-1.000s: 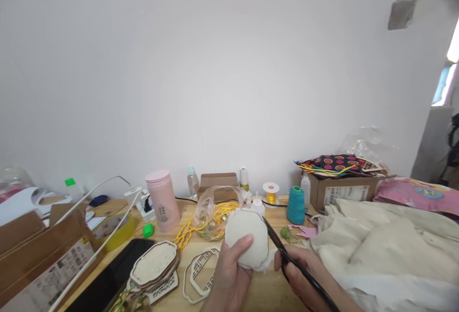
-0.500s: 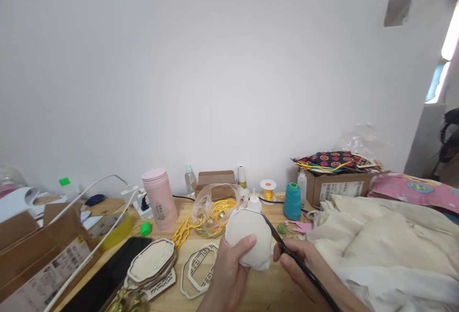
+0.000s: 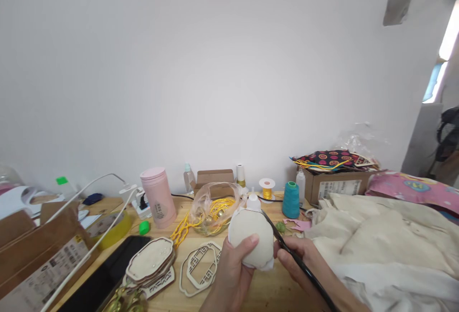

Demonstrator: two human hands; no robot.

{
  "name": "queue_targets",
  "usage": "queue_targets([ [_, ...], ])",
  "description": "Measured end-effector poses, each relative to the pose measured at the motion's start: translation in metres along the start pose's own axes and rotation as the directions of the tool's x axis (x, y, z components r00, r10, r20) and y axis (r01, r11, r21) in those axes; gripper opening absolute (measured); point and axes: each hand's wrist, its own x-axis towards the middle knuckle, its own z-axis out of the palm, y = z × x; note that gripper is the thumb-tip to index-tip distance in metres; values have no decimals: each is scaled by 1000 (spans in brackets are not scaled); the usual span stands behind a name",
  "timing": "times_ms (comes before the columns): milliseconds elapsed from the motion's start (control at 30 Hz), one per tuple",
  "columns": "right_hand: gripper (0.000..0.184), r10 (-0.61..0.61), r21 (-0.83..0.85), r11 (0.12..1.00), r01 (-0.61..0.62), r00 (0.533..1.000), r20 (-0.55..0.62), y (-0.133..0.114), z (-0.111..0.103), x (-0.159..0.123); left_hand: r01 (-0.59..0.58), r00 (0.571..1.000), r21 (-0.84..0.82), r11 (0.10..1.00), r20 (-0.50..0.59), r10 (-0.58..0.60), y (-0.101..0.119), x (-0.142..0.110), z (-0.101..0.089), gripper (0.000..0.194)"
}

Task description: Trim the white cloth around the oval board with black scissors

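Note:
My left hand [image 3: 234,264] is closed on a cream, rounded, fabric-covered piece [image 3: 253,235], its thumb pressed on the front face. White material sticks out around the edge of this piece. A long, slim black tool [image 3: 299,260] is gripped in my right hand [image 3: 299,254]. The tool's thin tip touches or nearly touches the upper right edge of the cream piece; I cannot tell which. Just behind the piece stands a white squeeze bottle [image 3: 253,202], its lower part hidden.
Left of my hands lie cut-out frames [image 3: 201,269], stacked wooden plates [image 3: 150,259] and a black phone [image 3: 103,274]. A pink tumbler [image 3: 159,199], bagged yellow cord [image 3: 218,209] and a teal thread cone [image 3: 290,200] stand farther back. Cream cloth [image 3: 383,240] is heaped at right.
The cream piece has shifted slightly to the right relative to the tool, and the view has moved a little. Both hands keep their holds.

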Motion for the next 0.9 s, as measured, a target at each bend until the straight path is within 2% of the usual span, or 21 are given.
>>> queue_targets([
  [567,44,-4,-113,994,1,1000,-23,7,-5,-1,-53,999,76,996,7,53,2,2,-6,49],
  [767,41,-3,-187,982,9,999,35,8,-17,-3,-59,998,123,991,9,58,8,2,-5,51],
  [900,38,0,-227,974,11,999,48,5,-21,-3,-55,998,155,986,-35,61,12,0,-3,56],
])
